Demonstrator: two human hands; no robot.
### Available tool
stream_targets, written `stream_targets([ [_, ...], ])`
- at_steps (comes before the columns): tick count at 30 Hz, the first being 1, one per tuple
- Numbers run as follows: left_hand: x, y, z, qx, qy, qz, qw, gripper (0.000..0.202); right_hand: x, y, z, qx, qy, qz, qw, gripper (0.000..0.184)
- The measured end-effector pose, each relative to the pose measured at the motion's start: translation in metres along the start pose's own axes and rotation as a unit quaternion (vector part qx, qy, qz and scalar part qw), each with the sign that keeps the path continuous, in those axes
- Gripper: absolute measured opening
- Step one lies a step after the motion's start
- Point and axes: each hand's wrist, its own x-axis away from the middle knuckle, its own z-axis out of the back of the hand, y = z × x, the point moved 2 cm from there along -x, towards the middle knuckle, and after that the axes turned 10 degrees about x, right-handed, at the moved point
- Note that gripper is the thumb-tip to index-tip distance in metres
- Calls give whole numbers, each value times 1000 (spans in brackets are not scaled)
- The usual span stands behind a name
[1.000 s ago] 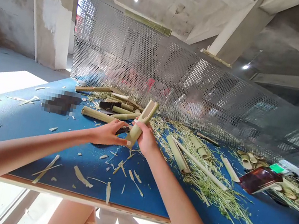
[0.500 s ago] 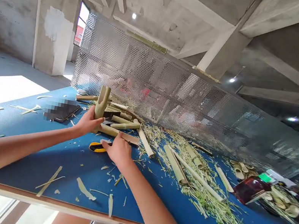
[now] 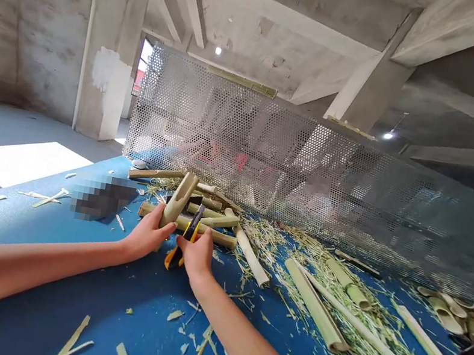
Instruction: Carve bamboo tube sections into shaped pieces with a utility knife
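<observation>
My left hand [image 3: 147, 234] grips a short bamboo tube [image 3: 177, 199] with a slanted, scooped cut end, which stands tilted upward. My right hand [image 3: 199, 253] is shut on a yellow-and-black utility knife [image 3: 178, 250], held upright next to the tube. The knife's blade is partly hidden by its handle and my fingers. Both hands are close together, just in front of a heap of cut bamboo lengths [image 3: 211, 219], and a long bamboo tube [image 3: 217, 236] lies right behind them.
The blue worktable [image 3: 42, 265] is strewn with bamboo strips and green shavings [image 3: 349, 295]. Longer bamboo pieces [image 3: 315, 304] lie to the right. A perforated metal screen [image 3: 270, 146] stands along the far side, with a person faintly visible behind it. A blurred dark object [image 3: 105, 198] lies left of my hands.
My right hand has picked the yellow knife up from the table. The bamboo tube in my left hand has tilted to the right, and my view has swung slightly.
</observation>
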Motion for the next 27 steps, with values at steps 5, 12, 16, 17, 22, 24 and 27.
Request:
stream_targets([
  [5,3,1,-3,105,-53,49,992,34,12,0,40,125,49,95,986,13],
  [12,6,1,-4,90,-102,27,990,37,29,-4,64,349,9,182,919,30],
  [16,8,2,-4,48,-110,9,993,37,33,-12,69,439,7,168,882,27],
  [17,9,2,-4,35,-110,4,993,37,34,-15,70,447,0,173,878,26],
  [22,11,8,-4,-33,-115,-41,992,32,34,-18,75,398,-71,181,897,31],
  [24,11,10,-4,-54,-103,-56,992,31,35,-18,77,358,-91,170,913,36],
  [27,12,12,-4,-84,-93,-78,989,29,37,-22,81,345,-99,176,917,35],
])
